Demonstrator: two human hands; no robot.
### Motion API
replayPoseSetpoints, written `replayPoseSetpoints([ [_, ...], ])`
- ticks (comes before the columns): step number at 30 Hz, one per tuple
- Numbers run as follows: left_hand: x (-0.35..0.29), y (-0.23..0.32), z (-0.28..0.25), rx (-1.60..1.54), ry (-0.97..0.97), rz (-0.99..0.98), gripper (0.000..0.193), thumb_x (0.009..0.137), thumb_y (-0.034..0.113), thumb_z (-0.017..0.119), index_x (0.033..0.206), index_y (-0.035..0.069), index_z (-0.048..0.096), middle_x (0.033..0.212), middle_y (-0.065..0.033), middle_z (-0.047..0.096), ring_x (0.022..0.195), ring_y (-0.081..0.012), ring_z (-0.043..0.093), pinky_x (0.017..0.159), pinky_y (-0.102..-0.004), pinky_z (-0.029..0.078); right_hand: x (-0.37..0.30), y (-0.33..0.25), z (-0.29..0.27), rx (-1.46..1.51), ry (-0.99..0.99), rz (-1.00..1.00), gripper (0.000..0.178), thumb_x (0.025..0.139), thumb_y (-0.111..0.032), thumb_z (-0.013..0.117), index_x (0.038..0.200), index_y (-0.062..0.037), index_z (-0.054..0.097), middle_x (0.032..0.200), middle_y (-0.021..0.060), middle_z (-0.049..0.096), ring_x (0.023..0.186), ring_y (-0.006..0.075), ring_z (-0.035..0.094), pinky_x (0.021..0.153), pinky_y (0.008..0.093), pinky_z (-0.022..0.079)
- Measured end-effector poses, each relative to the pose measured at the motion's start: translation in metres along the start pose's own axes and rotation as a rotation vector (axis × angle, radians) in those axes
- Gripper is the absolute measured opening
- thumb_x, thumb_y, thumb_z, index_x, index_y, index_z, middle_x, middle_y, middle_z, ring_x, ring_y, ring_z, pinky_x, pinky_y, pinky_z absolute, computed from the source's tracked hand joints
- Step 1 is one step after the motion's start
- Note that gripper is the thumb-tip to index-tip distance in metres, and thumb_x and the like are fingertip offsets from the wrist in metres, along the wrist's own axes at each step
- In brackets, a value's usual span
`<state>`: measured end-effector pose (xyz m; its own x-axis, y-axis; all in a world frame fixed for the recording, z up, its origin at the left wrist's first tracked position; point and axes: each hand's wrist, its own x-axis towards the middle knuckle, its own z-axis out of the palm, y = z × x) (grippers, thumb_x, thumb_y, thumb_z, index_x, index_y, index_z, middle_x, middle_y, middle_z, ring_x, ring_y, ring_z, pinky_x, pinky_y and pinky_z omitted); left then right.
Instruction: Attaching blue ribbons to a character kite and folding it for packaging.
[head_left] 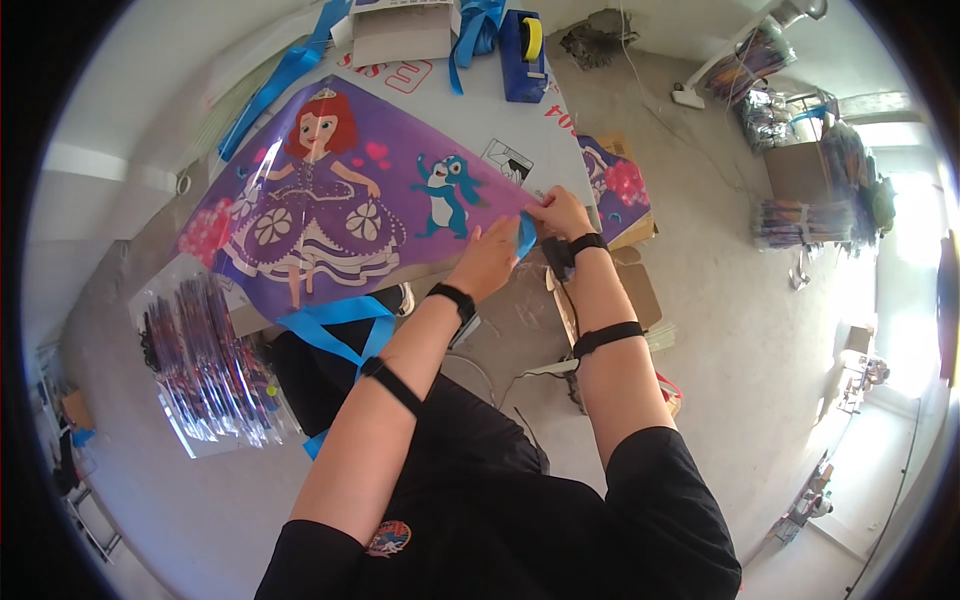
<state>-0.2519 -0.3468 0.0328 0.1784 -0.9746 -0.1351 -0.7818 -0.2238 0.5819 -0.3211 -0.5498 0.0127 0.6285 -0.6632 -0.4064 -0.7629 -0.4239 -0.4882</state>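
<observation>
A purple kite (390, 150), printed with a red-haired doll-like figure in a gown and a blue rabbit, lies spread over the table. My right hand (562, 213) pinches the kite's right-hand corner between thumb and fingers. Just left of it, my left hand (487, 262) grips the lower edge near the same corner, fingers closed over it. A short piece of blue ribbon (526, 236) shows between the two hands. More blue ribbon (340, 318) hangs in a loop from the kite's lower left corner, over my leg.
On the table (540, 150) stand a blue tape dispenser (524, 60) with a yellow roll and an open white box (405, 38). Wrapped kites in clear sleeves (215, 360) lie at lower left. An open cardboard carton (632, 290) sits below my right forearm. Packed bundles (805, 222) lie farther right.
</observation>
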Motion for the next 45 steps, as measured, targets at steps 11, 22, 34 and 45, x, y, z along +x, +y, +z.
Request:
replayPoseSetpoints([
  [11, -0.221, 0.033, -0.088, -1.314, 0.451, -0.378, 0.027, 0.096, 0.009, 0.045, 0.118, -0.003, 0.054, 0.117, -0.0113, 0.060, 0.108, -0.0180, 0.056, 0.096, -0.0285, 0.039, -0.089, 0.050, 0.082, 1.068, 0.289, 0.294, 0.025, 0.081, -0.022, 0.068, 0.092, -0.0038, 0.055, 0.069, 0.0026, 0.055, 0.055, 0.0118, 0.052, 0.052, 0.0287, 0.046],
  [22, -0.333, 0.084, -0.108, -1.472, 0.757, -0.318, 0.016, 0.095, 0.013, 0.047, 0.092, 0.000, 0.055, 0.110, -0.0160, 0.061, 0.105, -0.0262, 0.057, 0.096, -0.0398, 0.040, -0.085, -0.015, 0.126, 1.582, -0.058, 0.314, 0.019, 0.082, -0.013, 0.067, 0.094, -0.0032, 0.057, 0.076, 0.0043, 0.059, 0.056, 0.0153, 0.055, 0.050, 0.0314, 0.048],
  [34, -0.454, 0.079, -0.123, -1.391, 1.305, -0.079, 0.025, 0.094, 0.027, 0.048, 0.094, 0.003, 0.055, 0.109, -0.0132, 0.058, 0.098, -0.0242, 0.058, 0.094, -0.0457, 0.042, -0.125, 0.025, 0.125, 1.605, -0.235, 0.177, 0.018, 0.081, -0.005, 0.060, 0.096, -0.0097, 0.051, 0.070, 0.0117, 0.062, 0.055, 0.0236, 0.060, 0.047, 0.0378, 0.049],
  [45, -0.492, 0.061, -0.130, -1.615, 1.366, 0.098, 0.021, 0.096, 0.025, 0.047, 0.090, 0.005, 0.052, 0.109, -0.0069, 0.054, 0.098, -0.0198, 0.052, 0.098, -0.0420, 0.038, -0.223, 0.035, 0.094, 1.636, -0.367, 0.237, 0.021, 0.084, -0.003, 0.058, 0.101, -0.0138, 0.050, 0.077, 0.0021, 0.057, 0.070, 0.0174, 0.059, 0.066, 0.0345, 0.049],
])
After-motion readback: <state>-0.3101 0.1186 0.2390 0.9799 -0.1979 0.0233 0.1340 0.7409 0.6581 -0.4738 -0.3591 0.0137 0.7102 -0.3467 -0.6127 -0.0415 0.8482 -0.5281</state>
